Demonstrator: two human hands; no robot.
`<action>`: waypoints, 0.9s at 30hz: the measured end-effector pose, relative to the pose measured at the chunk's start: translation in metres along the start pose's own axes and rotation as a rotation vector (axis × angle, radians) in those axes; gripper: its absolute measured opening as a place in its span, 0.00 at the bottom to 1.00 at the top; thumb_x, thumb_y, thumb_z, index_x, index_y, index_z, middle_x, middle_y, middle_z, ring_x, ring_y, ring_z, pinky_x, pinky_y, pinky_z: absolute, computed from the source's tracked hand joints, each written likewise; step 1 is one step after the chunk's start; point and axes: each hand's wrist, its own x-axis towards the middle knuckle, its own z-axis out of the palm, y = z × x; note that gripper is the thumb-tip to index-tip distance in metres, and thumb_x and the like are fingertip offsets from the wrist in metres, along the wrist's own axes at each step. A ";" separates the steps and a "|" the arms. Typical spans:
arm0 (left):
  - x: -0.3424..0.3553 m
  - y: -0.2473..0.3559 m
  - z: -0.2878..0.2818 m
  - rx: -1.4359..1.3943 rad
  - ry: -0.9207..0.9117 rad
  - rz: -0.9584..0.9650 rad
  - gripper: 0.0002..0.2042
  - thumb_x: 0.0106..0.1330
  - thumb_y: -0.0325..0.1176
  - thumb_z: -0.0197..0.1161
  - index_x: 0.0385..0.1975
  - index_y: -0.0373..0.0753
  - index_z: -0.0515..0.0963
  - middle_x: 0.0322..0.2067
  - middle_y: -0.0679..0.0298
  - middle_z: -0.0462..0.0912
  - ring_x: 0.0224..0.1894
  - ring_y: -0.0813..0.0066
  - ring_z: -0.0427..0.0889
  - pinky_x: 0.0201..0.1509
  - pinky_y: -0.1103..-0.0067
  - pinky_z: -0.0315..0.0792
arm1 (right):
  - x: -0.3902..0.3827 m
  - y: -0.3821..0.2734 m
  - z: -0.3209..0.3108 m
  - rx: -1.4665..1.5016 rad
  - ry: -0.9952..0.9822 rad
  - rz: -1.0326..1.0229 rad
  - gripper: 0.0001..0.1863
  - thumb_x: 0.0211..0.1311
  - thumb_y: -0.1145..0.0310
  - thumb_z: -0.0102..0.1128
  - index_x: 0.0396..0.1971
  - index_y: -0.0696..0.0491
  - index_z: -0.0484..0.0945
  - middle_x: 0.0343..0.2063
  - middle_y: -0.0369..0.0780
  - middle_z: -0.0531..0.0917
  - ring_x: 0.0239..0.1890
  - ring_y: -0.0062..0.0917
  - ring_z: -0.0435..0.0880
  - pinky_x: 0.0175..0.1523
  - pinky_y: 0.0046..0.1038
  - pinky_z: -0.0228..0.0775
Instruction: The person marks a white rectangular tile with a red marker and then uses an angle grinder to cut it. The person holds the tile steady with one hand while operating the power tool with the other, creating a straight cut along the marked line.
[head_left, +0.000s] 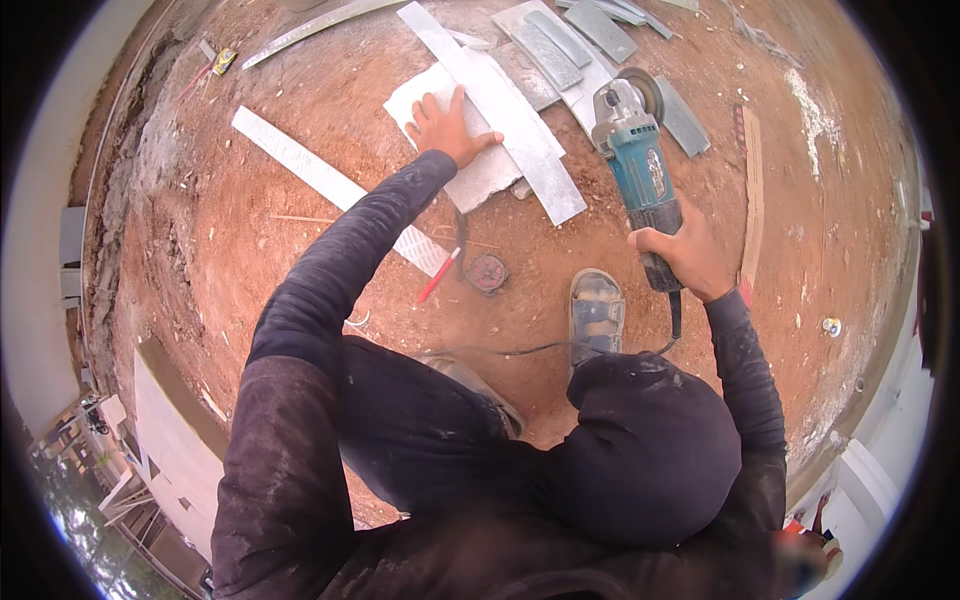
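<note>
My left hand (447, 131) lies with fingers spread on a white flat board (482, 190), against a long pale strip (540, 182) that crosses it at a slant. My right hand (686, 255) grips a teal and black angle grinder (642, 165) by its body. The grinder's disc (648, 92) points up and away from me, beside several grey offcuts (682, 118) and to the right of the pale strip. Its black cord (505, 352) runs down from the handle and leftward across the ground near my sandalled foot (597, 312).
Reddish dirt ground holds another white strip (300, 165), a red marker (437, 275), a round reddish disc (487, 273), a yellow tape measure (223, 62) and a wooden strip (751, 200). A leaning panel (172, 430) stands lower left; pale walls curve along both sides.
</note>
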 end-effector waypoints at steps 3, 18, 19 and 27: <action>0.000 0.003 0.003 0.008 -0.018 -0.004 0.57 0.45 0.69 0.71 0.74 0.52 0.52 0.68 0.34 0.47 0.72 0.31 0.41 0.68 0.38 0.43 | -0.001 -0.004 -0.005 -0.038 0.032 -0.011 0.31 0.46 0.61 0.71 0.50 0.60 0.74 0.32 0.38 0.81 0.33 0.22 0.79 0.43 0.26 0.72; 0.018 -0.005 0.007 0.094 -0.082 0.017 0.57 0.43 0.71 0.71 0.74 0.60 0.51 0.68 0.31 0.46 0.69 0.27 0.45 0.67 0.40 0.49 | -0.007 0.037 0.047 -0.211 0.016 -0.101 0.37 0.43 0.56 0.69 0.53 0.61 0.72 0.38 0.53 0.83 0.40 0.43 0.85 0.47 0.39 0.74; 0.018 -0.008 0.008 0.099 -0.079 0.014 0.57 0.43 0.70 0.71 0.74 0.61 0.51 0.67 0.31 0.46 0.69 0.27 0.46 0.67 0.42 0.50 | -0.004 0.044 0.056 -0.195 0.017 -0.097 0.37 0.42 0.56 0.70 0.53 0.62 0.72 0.38 0.53 0.83 0.40 0.43 0.84 0.48 0.38 0.74; 0.029 -0.031 0.006 0.028 -0.099 0.031 0.55 0.46 0.65 0.72 0.75 0.62 0.48 0.68 0.31 0.44 0.70 0.28 0.44 0.69 0.44 0.49 | 0.011 0.096 0.087 -0.164 -0.002 -0.221 0.32 0.41 0.58 0.69 0.42 0.68 0.72 0.29 0.58 0.83 0.36 0.51 0.85 0.43 0.44 0.77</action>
